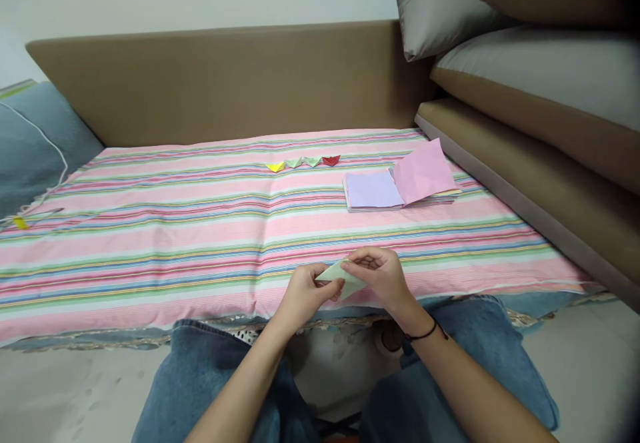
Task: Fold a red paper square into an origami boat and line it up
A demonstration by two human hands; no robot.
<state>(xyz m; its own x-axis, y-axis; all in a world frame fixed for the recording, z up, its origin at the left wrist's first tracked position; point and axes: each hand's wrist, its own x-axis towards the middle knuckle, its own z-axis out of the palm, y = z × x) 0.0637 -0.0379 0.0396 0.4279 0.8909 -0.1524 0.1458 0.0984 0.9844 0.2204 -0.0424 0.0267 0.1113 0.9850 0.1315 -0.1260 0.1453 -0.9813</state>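
A pale green folded paper (342, 276) lies at the front edge of the striped cloth (200, 230). My left hand (305, 294) pinches its left side with thumb and fingers. My right hand (380, 274) is curled over its right end and pinches it from above. Farther back on the cloth stands a row of small folded paper shapes: a yellow one (275, 166), two light green ones (303, 162) and a red one (331, 160). A stack of coloured paper sheets (373, 191) lies to the right, with a pink sheet (423, 171) lifted on top.
The striped cloth covers a low sofa seat with a brown backrest (225, 76). Brown and grey cushions (525, 96) are piled at the right. A white cable (45, 140) and a small yellow object (20, 222) lie at the far left. My denim-clad knees (210, 376) are below.
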